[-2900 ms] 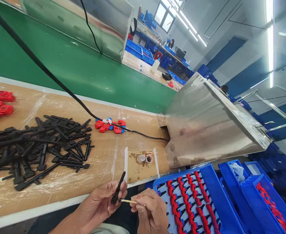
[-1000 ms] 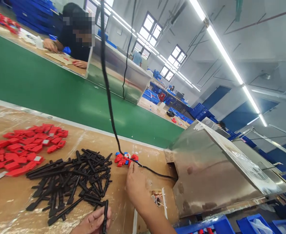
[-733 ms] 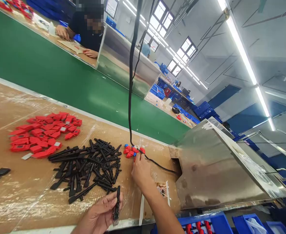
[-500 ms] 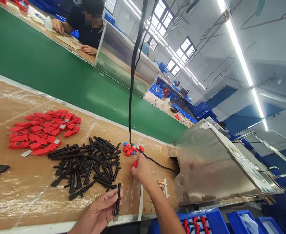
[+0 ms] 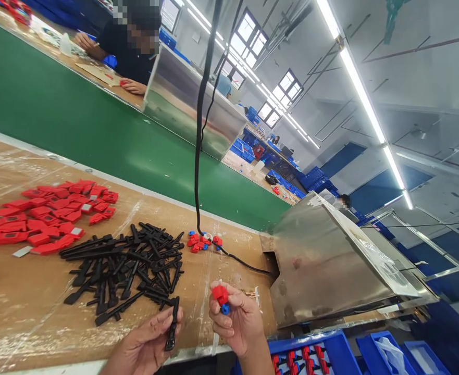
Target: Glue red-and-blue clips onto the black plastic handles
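My left hand point(image 5: 151, 338) is closed on a slim black plastic part point(image 5: 172, 324), held upright between thumb and fingers near the table's front edge. To its right, my right hand point(image 5: 239, 317) pinches a small red plastic piece point(image 5: 220, 294) with a blue knob point(image 5: 225, 309) beneath it. The two held parts are apart. Left of my hands lies a heap of black plastic parts point(image 5: 131, 265). Beyond it is a pile of red plastic pieces point(image 5: 53, 213). A small cluster of red and blue pieces point(image 5: 200, 241) sits by the black cable.
A black cable point(image 5: 198, 172) hangs down and runs across the table into a metal box point(image 5: 323, 265) on the right. Blue trays point(image 5: 338, 346) holding red-and-black assemblies stand below right. Behind the green belt point(image 5: 96, 140), a co-worker point(image 5: 123, 47) sits at the far bench.
My right hand has come back from the small red and blue cluster toward my left hand, bringing the red piece with the blue knob. My left hand still holds the black part.
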A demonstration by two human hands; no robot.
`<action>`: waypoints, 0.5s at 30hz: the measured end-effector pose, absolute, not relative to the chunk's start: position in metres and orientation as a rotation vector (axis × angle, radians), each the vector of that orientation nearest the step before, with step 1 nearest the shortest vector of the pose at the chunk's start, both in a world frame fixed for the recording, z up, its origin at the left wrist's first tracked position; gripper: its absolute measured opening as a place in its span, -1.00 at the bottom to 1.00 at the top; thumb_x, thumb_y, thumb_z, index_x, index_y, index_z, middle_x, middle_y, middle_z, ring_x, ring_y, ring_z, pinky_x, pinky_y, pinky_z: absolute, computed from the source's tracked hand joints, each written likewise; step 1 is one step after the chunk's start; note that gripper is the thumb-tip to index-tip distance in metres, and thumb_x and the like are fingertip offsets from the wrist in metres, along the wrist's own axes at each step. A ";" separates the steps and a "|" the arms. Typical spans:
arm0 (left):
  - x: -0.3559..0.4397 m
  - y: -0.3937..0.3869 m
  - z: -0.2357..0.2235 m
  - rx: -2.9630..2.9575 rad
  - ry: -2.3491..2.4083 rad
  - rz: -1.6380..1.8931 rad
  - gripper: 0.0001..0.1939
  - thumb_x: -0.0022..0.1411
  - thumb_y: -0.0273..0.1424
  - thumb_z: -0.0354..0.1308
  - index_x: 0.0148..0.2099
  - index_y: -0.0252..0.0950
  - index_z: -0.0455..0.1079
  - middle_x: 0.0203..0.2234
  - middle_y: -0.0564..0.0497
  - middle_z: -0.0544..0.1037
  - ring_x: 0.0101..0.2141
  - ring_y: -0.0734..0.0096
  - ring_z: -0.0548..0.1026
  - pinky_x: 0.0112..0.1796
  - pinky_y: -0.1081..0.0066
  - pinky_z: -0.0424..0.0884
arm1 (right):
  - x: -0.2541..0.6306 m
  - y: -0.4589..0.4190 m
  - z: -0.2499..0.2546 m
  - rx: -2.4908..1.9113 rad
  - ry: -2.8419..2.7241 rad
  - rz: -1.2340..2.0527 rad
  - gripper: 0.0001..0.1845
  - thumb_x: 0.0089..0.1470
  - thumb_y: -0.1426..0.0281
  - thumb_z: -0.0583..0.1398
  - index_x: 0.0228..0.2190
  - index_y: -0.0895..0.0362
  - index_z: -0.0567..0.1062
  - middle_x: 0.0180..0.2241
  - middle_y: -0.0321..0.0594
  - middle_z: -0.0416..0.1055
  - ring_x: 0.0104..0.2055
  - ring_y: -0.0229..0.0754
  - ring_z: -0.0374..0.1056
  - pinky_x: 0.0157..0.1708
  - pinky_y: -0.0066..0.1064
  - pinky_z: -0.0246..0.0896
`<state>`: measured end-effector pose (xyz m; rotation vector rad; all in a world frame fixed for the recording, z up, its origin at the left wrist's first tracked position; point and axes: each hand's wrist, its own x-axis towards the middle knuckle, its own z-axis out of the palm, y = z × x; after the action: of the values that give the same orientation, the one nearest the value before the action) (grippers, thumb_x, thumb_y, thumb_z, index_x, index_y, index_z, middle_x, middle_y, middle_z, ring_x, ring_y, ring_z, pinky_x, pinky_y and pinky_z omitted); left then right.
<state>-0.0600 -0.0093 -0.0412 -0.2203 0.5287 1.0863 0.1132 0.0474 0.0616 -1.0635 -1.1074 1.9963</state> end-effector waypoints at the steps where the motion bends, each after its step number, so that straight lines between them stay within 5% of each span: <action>1: -0.060 -0.009 -0.042 -0.231 0.557 1.089 -0.51 -0.52 -0.41 0.69 -0.41 -0.33 0.64 -0.49 0.07 0.57 -0.48 0.43 0.52 -0.52 0.55 0.46 | 0.113 0.044 0.060 -0.988 -0.967 2.055 -0.55 -0.10 0.20 0.35 -0.16 0.16 0.53 -0.49 -0.34 0.35 -0.64 -0.43 -0.16 -0.72 -0.58 -0.31; 4: -0.061 -0.010 -0.045 -0.241 0.596 1.081 -0.49 -0.57 -0.46 0.67 -0.41 -0.35 0.64 -0.46 0.02 0.59 -0.47 0.39 0.52 -0.49 0.50 0.52 | 0.110 0.037 0.055 -0.961 -0.817 2.049 -0.63 -0.01 0.23 0.43 -0.23 0.22 0.59 -0.50 -0.28 0.43 -0.66 -0.48 -0.04 -0.72 -0.62 -0.23; 9: -0.060 -0.013 -0.057 -0.243 0.606 1.143 -0.52 -0.48 -0.49 0.65 -0.37 -0.35 0.64 -0.44 0.00 0.60 -0.44 0.33 0.56 -0.43 0.46 0.57 | 0.107 0.022 0.051 -1.055 -0.813 1.934 -0.41 -0.09 0.20 0.52 -0.05 0.14 0.57 -0.49 -0.28 0.51 -0.65 -0.42 0.22 -0.70 -0.64 -0.07; 15: -0.061 -0.010 -0.050 -0.156 0.569 1.192 -0.56 -0.35 -0.44 0.67 -0.32 -0.34 0.65 -0.41 0.03 0.60 -0.43 0.45 0.53 -0.43 0.54 0.49 | 0.115 0.003 0.047 -1.046 -0.899 1.660 -0.57 -0.02 0.10 0.50 -0.32 0.15 0.56 -0.38 -0.20 0.57 -0.52 -0.33 0.46 -0.54 -0.58 0.28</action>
<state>-0.0609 -0.0101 -0.0502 -0.1564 0.5687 1.1921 0.1154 0.0032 0.0470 -1.0457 -0.8994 1.6597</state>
